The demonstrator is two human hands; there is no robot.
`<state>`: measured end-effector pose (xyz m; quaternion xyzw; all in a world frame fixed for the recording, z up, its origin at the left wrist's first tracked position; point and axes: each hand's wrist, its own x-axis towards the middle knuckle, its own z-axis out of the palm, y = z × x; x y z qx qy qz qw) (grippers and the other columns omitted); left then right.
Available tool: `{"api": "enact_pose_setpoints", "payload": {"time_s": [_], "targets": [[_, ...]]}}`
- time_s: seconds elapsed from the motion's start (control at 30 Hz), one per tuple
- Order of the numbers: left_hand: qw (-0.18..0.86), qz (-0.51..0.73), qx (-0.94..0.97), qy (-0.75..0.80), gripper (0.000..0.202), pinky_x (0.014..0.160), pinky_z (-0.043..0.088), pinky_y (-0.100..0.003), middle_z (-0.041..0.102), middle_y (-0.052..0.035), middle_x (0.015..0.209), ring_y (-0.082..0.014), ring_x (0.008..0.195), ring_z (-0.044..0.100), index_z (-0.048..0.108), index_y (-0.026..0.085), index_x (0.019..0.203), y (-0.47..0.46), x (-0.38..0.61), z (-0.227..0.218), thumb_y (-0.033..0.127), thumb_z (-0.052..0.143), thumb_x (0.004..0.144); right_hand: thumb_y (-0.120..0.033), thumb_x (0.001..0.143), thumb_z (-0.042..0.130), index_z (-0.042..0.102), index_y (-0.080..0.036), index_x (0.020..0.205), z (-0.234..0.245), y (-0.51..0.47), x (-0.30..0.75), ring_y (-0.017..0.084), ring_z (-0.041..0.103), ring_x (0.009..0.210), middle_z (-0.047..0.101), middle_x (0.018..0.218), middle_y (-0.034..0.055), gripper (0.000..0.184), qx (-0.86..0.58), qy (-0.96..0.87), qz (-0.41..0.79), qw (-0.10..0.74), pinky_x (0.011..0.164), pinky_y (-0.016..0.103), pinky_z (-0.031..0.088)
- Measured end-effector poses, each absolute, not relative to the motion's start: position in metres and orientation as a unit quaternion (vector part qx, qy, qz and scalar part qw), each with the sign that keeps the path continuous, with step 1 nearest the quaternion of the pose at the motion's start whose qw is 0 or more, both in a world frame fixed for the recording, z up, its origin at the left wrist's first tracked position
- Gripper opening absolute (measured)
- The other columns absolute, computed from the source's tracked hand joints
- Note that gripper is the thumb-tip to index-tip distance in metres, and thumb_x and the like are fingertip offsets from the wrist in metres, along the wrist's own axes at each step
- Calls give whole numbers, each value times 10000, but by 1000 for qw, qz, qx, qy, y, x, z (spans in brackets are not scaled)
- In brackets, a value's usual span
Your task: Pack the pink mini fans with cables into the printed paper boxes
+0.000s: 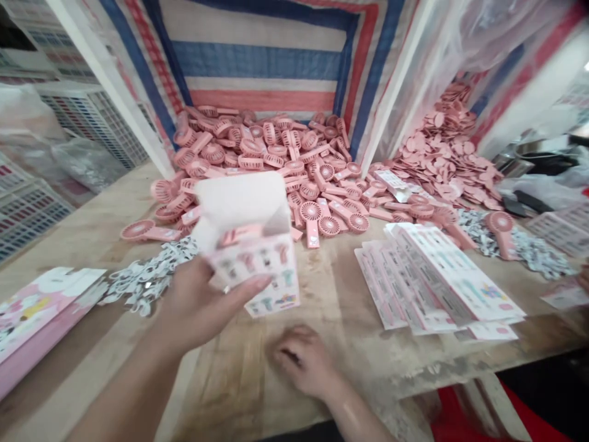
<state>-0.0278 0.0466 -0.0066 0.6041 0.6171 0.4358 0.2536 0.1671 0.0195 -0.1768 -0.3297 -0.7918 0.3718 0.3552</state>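
Observation:
My left hand [202, 301] grips a small printed carton [262, 276] from its near side, thumb across the front panel. The carton's white flap stands up at the back, and something pink shows inside, only partly visible. My right hand [306, 359] rests low over the tabletop, fingers curled in, with a dark hollow and nothing visible between them. Behind the carton lies a large heap of pink handheld fans [276, 147]. One fan [311, 221] lies at the heap's near edge, its round grille facing up. Grey-white straps [147, 276] are piled left of the carton.
Flattened printed cartons [437, 276] are stacked on the right of the wooden table [230, 374]. Pink discs [446, 153] form a second pile behind. More straps [536, 248] lie at right. A pink printed box [41, 313] sits at left. A person's hand shows at the right edge.

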Motion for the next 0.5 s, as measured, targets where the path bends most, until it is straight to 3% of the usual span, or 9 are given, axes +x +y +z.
{"api": "enact_pose_setpoints", "payload": {"time_s": [0.07, 0.17, 0.33, 0.43, 0.5], "targets": [[356, 437, 572, 596, 465, 752, 586, -377, 744, -85, 1057, -282, 920, 713, 618, 172, 1086, 74, -1, -19, 467, 762, 756, -137, 804, 627, 684, -214, 758, -175, 19, 164, 185, 671, 719, 732, 725, 14, 106, -319, -816, 355, 327, 733, 281, 497], [489, 391, 578, 524, 409, 765, 582, -371, 729, -135, 1093, -280, 953, 710, 595, 133, 1088, 110, 47, -57, 431, 690, 824, -98, 785, 598, 710, -205, 825, -176, 19, 160, 194, 682, 744, 753, 774, 31, 160, -337, -826, 336, 302, 712, 275, 498], [532, 284, 632, 486, 293, 693, 546, -327, 722, -79, 867, -184, 735, 677, 634, 109, 1076, 125, 107, -110, 278, 668, 840, -105, 727, 640, 730, -190, 814, -179, 21, 162, 243, 707, 834, 775, 833, 57, 152, -346, -834, 327, 280, 820, 332, 518], [532, 235, 675, 453, 387, 665, 519, -296, 710, -37, 828, -167, 701, 645, 651, 129, 1099, 109, 119, -111, 252, 740, 743, -94, 695, 620, 741, -188, 905, -177, 19, 163, 299, 704, 1001, 779, 1039, 94, 260, -351, -827, 336, 282, 872, 377, 525], [521, 224, 692, 448, 453, 641, 503, -275, 724, -41, 860, -175, 709, 646, 658, 147, 1123, 97, 111, -103, 280, 758, 702, -71, 701, 584, 737, -200, 934, -175, 16, 163, 290, 714, 986, 778, 1055, 83, 307, -352, -816, 355, 291, 843, 371, 535]]}}
